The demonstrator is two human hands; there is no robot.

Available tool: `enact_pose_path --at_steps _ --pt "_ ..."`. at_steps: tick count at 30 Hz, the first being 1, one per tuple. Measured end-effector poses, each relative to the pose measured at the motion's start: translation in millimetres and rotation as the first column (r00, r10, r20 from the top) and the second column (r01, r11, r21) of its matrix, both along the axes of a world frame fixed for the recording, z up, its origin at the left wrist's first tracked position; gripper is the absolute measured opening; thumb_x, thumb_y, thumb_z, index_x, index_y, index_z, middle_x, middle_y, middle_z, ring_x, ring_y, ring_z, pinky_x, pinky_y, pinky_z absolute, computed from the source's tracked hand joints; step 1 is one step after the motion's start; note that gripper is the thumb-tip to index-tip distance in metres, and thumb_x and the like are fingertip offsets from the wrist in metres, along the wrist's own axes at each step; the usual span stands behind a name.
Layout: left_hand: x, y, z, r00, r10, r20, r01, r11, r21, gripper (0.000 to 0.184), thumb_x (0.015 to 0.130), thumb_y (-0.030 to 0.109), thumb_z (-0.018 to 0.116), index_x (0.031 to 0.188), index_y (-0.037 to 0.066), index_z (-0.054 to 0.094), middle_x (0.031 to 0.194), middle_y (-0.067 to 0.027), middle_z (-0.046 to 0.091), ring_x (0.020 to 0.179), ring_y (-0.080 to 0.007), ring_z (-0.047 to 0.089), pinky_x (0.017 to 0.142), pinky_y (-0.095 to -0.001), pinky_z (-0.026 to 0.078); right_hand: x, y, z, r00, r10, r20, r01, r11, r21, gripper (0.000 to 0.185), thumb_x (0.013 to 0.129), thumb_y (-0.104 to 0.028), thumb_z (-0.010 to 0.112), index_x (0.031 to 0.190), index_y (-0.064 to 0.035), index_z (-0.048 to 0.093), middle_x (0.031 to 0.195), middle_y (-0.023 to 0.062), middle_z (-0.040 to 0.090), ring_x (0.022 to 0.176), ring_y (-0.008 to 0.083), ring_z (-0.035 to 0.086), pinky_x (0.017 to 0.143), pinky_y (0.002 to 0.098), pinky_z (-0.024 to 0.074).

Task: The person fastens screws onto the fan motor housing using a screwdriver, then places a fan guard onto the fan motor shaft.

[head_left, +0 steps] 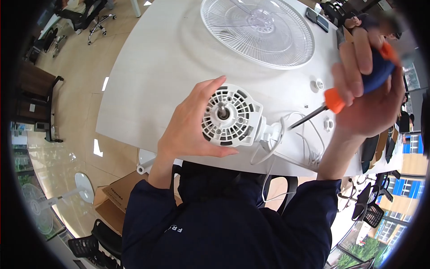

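Note:
My left hand [186,123] is wrapped round the left side of a white fan motor housing [244,119], whose metal shaft faces up toward me. In my right hand [367,98] is a screwdriver [375,77] with a blue and orange handle. Its dark shank slants down to the left, and the tip appears close to the white neck joint [271,134] beside the motor; whether it touches I cannot tell. A white power cord [309,125] loops over the table to the right of the neck.
A fan grille [286,42] with clear blades lies at the table's far side. Two small white parts [318,84] [329,124] rest near my right hand. A phone [317,20] lies at the far right. An assembled fan [38,206] and a cardboard box [116,197] stand on the floor at left.

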State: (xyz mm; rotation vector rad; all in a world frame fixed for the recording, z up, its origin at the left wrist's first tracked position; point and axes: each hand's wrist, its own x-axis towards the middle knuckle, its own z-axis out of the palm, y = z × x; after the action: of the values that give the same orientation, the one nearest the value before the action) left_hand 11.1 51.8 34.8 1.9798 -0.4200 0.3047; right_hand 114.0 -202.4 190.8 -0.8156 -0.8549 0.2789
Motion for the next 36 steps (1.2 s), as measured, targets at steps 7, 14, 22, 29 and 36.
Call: enact_pose_path --at_steps 7,14,22,29,36 --pt "-5 -9 -34 0.994 0.032 0.107 -0.005 0.972 -0.235 0.126 0.049 0.042 0.102 0.148 0.001 0.037 0.144 -0.0230 0.045 0.130 -0.0372 0.056 0.106 -0.0473 0.050 31 -98 -68 0.674 -0.249 0.696 0.714 -0.021 -0.699 0.023 0.085 -0.018 0.077 0.100 -0.0019 0.071 0.071 0.0042 0.059 0.062 0.0119 0.053 0.061 0.0271 0.0437" --pt "-18 -31 -67 0.973 0.172 0.154 -0.062 0.839 -0.541 0.135 0.054 0.051 0.100 0.150 0.000 0.020 0.147 -0.0299 0.039 0.132 -0.0394 0.054 0.109 -0.0490 0.051 29 -163 -162 0.787 -0.216 0.578 0.491 -0.349 -0.798 0.028 0.080 -0.011 0.074 0.107 -0.0046 0.077 0.086 0.0171 0.071 0.078 0.0338 0.067 0.081 0.0393 0.0539" --pt "-27 -39 -83 0.924 0.289 0.251 -0.076 0.781 -0.620 0.139 0.052 0.062 0.097 0.151 0.007 0.016 0.146 -0.0345 0.038 0.134 -0.0440 0.051 0.110 -0.0547 0.049 31 -159 -180 0.777 -0.191 0.601 0.564 -0.214 -0.797 0.021 0.082 -0.009 0.072 0.101 -0.0017 0.075 0.094 0.0164 0.071 0.086 0.0346 0.067 0.084 0.0381 0.0529" --pt "-21 -36 -90 0.876 0.274 0.397 -0.046 0.867 -0.496 0.138 0.052 0.065 0.097 0.150 0.011 0.015 0.146 -0.0352 0.039 0.136 -0.0451 0.048 0.111 -0.0551 0.046 32 -162 -186 0.761 -0.171 0.625 0.554 -0.329 -0.765 0.017 0.080 -0.009 0.071 0.092 0.0034 0.070 0.079 0.0235 0.067 0.073 0.0413 0.063 0.072 0.0422 0.0523" --pt "-26 -42 -89 0.922 0.201 0.330 0.034 0.809 -0.588 0.136 0.049 0.054 0.102 0.153 0.015 0.024 0.150 -0.0309 0.039 0.140 -0.0430 0.046 0.114 -0.0548 0.045 35 -166 -190 0.677 -0.186 0.713 0.612 -0.396 -0.684 0.016 0.076 -0.007 0.072 0.084 0.0050 0.068 0.072 0.0245 0.064 0.060 0.0388 0.055 0.064 0.0408 0.0503"
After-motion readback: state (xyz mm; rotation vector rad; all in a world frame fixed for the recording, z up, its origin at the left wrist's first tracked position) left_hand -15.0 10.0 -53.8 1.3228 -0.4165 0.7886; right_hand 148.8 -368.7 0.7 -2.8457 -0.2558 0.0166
